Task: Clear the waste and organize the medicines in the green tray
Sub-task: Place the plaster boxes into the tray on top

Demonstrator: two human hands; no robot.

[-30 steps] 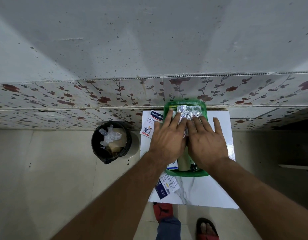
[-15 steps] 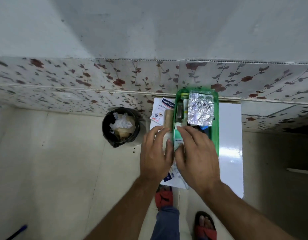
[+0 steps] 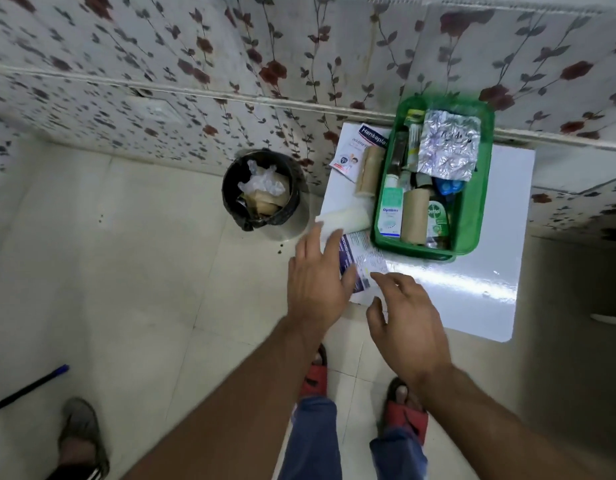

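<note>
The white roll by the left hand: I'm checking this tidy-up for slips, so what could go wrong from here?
1. The white roll lies at the white table's left edge; the left hand reaching over it could nudge it to the floor.
2. The printed leaflet overhangs the near edge and could slide off.
3. The green tray already looks crowded, with a foil strip resting on top, so adding more may topple items.

Tray (image 3: 472,216) on table (image 3: 472,299), bin (image 3: 261,192) to its left
</note>
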